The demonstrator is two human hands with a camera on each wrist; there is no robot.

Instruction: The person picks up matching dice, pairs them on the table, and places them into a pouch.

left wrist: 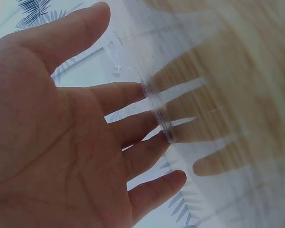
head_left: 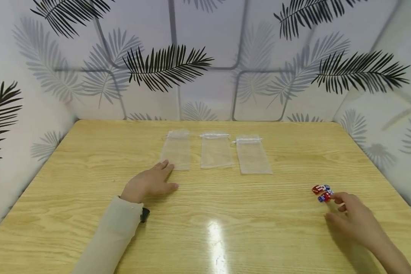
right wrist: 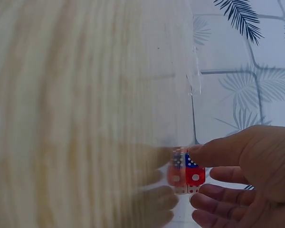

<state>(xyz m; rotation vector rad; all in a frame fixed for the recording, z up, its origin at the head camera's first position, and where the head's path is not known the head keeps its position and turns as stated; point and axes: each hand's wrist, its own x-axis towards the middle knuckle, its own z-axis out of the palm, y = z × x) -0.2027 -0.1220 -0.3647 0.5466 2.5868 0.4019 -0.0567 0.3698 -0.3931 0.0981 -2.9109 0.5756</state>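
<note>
My left hand (head_left: 147, 184) lies with fingers spread, its fingertips on the lower left corner of a sheer white drawstring bag (head_left: 179, 146). In the left wrist view the left hand (left wrist: 71, 128) is palm-on with straight fingers meeting the tabletop. Toward the right side, my right hand (head_left: 356, 220) reaches a small cluster of red and blue dice, its index fingertip right at a red die (head_left: 327, 195). Another red die (head_left: 317, 189) sits just behind. The right wrist view has a red die (right wrist: 195, 176) beside the loosely bent fingers, with a blue die (right wrist: 191, 160) above it.
Two more sheer drawstring bags lie flat in the row, a middle bag (head_left: 216, 152) and a right-hand bag (head_left: 253, 156). The wooden table (head_left: 205, 201) backs onto a leaf-patterned wall covering (head_left: 205, 95). A dark band (head_left: 145, 215) shows at the left cuff.
</note>
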